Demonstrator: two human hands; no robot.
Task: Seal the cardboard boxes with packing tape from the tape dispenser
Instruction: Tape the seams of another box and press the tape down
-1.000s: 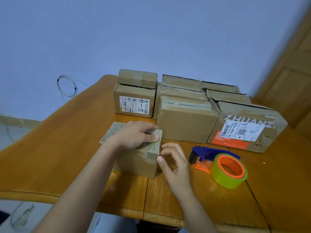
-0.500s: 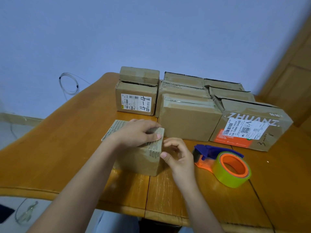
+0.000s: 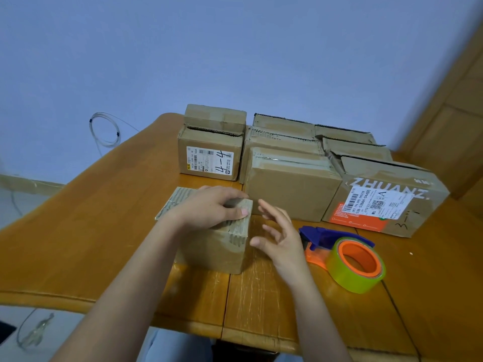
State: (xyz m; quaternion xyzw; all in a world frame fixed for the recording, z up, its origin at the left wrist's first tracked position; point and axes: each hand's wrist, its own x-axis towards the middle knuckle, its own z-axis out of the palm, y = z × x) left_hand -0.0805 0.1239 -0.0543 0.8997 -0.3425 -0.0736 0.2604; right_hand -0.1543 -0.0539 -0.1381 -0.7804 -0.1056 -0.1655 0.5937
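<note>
Boxes marked "4-4" (image 3: 210,154) and "ZHUANZ" (image 3: 386,197).

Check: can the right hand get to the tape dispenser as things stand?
Probably yes. The right hand is open and holds nothing, just right of the small box that the left hand presses down. The tape dispenser lies on the table right beside it, with nothing between them.

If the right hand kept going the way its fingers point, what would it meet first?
The right hand points up-left, so likely the small box's right edge under the left hand, though depth is unclear.
</note>
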